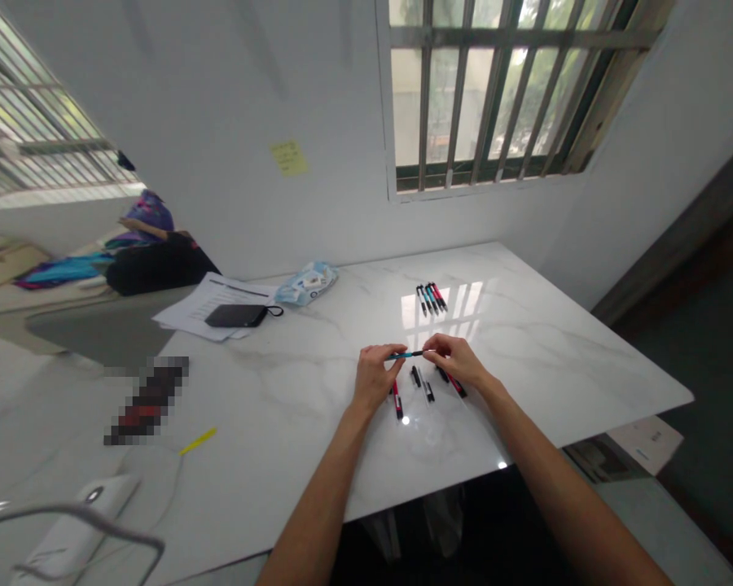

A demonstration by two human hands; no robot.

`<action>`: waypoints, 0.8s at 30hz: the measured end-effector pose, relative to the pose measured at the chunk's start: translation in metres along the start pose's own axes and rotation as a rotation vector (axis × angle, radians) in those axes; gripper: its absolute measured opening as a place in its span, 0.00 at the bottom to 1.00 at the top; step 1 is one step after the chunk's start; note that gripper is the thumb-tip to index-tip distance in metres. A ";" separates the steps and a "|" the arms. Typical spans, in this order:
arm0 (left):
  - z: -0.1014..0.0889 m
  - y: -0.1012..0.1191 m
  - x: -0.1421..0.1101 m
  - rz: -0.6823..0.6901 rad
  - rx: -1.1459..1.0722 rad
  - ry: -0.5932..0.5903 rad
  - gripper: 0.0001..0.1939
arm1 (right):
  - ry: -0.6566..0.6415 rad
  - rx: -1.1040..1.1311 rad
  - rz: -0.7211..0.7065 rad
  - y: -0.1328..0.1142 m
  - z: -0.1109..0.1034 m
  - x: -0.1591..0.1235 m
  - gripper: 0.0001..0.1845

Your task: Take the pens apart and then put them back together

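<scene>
Between my two hands a blue and black pen (408,355) lies level, just above the marbled table (318,423). My left hand (377,373) pinches its blue end. The fingers of my right hand (454,358) are closed at the dark end, around the tip. Below the hands are loose pen parts: a red and black barrel (397,402) by my left hand, a short black piece (415,376), a clear and black piece (427,389) in the middle, and another red and black piece (458,386) under my right hand, which partly hides the parts there.
A row of several pens (432,299) lies farther back. Toward the left are a blue and white soft packet (307,283), a black pouch (237,316) on paper sheets (189,313), a yellow strip (199,440) and a white box (76,529). The table's front edge runs close to my body.
</scene>
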State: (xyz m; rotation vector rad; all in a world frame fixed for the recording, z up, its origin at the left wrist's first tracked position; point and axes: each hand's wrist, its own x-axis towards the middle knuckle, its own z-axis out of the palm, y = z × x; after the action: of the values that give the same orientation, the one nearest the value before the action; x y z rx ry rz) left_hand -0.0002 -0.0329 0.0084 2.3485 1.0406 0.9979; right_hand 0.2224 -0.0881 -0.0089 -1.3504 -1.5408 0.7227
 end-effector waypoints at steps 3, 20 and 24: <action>0.000 -0.001 0.000 -0.003 -0.003 0.008 0.08 | -0.004 -0.029 0.012 -0.001 0.000 0.000 0.15; 0.001 -0.002 0.001 -0.010 -0.037 -0.024 0.07 | 0.044 -0.031 -0.041 -0.003 0.000 0.001 0.14; 0.001 -0.003 0.002 -0.010 -0.038 -0.021 0.07 | 0.040 -0.075 -0.004 -0.002 0.000 0.002 0.20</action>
State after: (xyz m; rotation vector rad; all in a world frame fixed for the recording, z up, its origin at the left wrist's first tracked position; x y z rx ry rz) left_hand -0.0002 -0.0295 0.0069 2.3165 1.0156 0.9784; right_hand 0.2215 -0.0869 -0.0063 -1.4088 -1.5520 0.6376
